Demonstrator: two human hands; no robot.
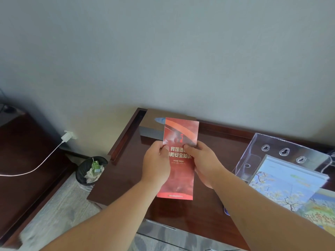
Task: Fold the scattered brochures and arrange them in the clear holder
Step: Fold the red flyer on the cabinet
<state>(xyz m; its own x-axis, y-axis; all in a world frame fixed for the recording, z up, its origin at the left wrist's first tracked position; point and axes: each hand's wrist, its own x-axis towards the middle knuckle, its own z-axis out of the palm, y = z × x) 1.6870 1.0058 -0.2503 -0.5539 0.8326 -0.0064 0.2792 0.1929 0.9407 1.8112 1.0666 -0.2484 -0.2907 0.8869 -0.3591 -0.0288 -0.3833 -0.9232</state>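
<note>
Red brochure (178,176): folded to a tall narrow panel with white and gold Chinese lettering on the cover, held upright in the air over the dark wooden surface (126,178), roughly at its middle and in front of the tissue box.

Left hand (156,163): grips the brochure's left edge at mid-height, thumb on the cover, fingers curled behind.

Right hand (204,162): grips the right edge at the same height, thumb pressed on the cover beside the left thumb.

Clear holder (282,147): transparent acrylic with three keyhole slots across its back plate, lying on the surface to the right of the hands, apart from the red brochure.

Stack of blossom brochures (284,183): blue sky and flowering branches on the top cover, lying over the near end of the holder; whether it sits inside the pocket cannot be told.

Yellow-orange brochure (320,212): at the right edge of view, overlapping the stack's near corner.

Tissue box (154,124): brown, at the back left of the surface, against the wall.

Waste bin (90,171): black, on the floor left of the surface, holding crumpled paper and a green carton (95,166).

Charger (67,136): white, plugged in at the wall, with a white cable (36,169) trailing left across another dark cabinet.
</note>
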